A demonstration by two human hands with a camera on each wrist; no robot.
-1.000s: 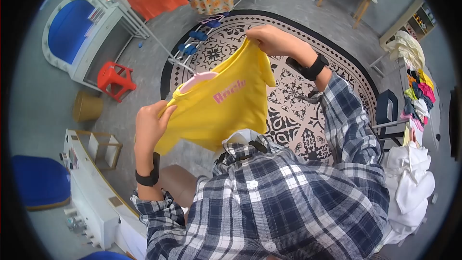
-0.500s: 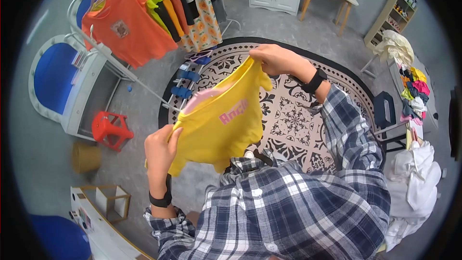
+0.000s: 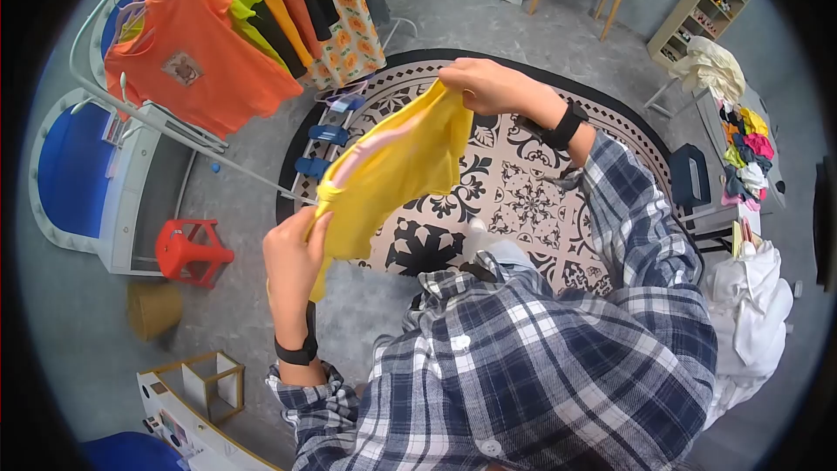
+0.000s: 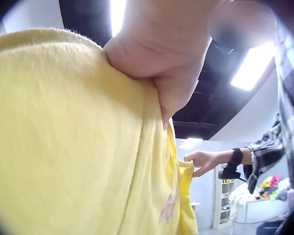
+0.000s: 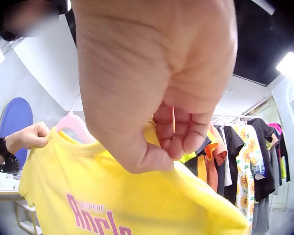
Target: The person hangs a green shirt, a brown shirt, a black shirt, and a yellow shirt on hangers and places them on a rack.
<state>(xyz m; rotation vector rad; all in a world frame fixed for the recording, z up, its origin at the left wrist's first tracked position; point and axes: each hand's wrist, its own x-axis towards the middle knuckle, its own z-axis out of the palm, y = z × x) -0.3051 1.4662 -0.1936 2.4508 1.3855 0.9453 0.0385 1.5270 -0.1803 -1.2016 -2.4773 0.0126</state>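
A yellow T-shirt (image 3: 384, 174) with pink lettering is stretched between both hands in the head view. My left hand (image 3: 294, 257) pinches one shoulder of it, thumb on the near side. At the opposite shoulder, my right hand (image 3: 493, 87) grips the cloth between thumb and curled fingers. A pink hanger (image 5: 74, 126) sits inside the neck opening, its hook rising above the collar in the right wrist view. Up close in the left wrist view, the left thumb (image 4: 174, 93) lies against the yellow fabric.
A white rack at the left carries an orange T-shirt (image 3: 196, 61) and several other garments. A red stool (image 3: 193, 249) stands below it. The patterned rug (image 3: 532, 201) spreads under the shirt. At the right are piled colourful clothes (image 3: 748, 153) and white cloth (image 3: 745, 305).
The head view has shifted, bringing more of the rack into sight. Both hands keep their hold while the shirt swings and its front turns, so its lettering no longer shows in the head view.
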